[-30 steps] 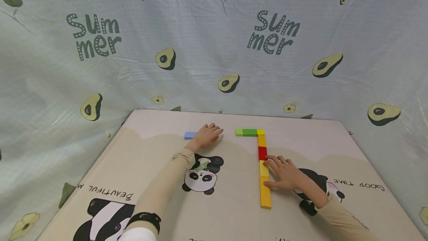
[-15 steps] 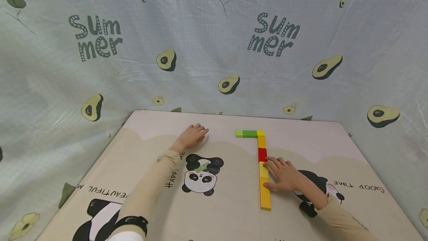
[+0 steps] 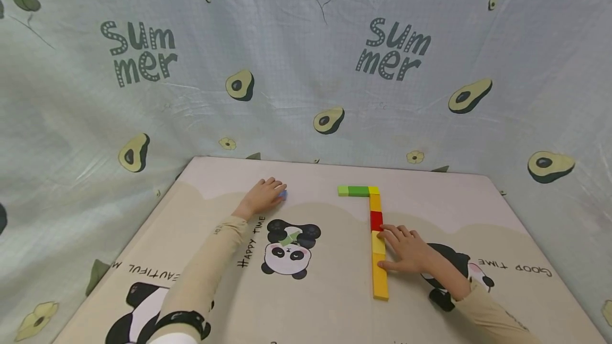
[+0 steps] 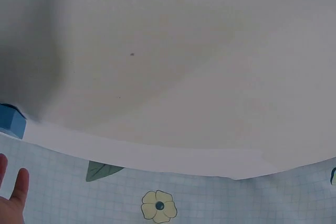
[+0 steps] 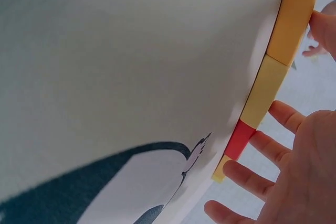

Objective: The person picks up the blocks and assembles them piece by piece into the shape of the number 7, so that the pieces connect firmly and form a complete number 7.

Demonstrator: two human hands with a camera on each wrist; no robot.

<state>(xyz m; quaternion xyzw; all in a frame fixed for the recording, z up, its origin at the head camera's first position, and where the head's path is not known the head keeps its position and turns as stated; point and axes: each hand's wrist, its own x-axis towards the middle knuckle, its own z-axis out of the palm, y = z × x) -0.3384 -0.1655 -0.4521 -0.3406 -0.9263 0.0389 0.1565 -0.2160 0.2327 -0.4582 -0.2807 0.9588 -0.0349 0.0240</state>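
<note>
My left hand [image 3: 262,196] lies at the far left, beside a small blue block [image 3: 283,194] whose visible end shows at its right. In the left wrist view the blue block [image 4: 12,121] stands apart from two straight fingertips; the thumb is out of frame. On the right, my right hand [image 3: 407,248] touches a line of toy blocks with spread fingers. An orange block [image 3: 380,280], a pale yellow block [image 3: 378,243] and a red block [image 3: 376,220] run away from me. Beyond lie another orange block [image 3: 375,203] and a yellow block [image 3: 374,190].
A green block [image 3: 358,191] and a light green block [image 3: 343,191] turn left from the line's far end. They all lie on a panda-printed tabletop [image 3: 325,259]. A patterned sheet [image 3: 287,57] hangs behind its far edge.
My left hand has moved left across the table; the blue block, first showing at its left, then hidden, now shows at its right. The right hand and the block line stay put.
</note>
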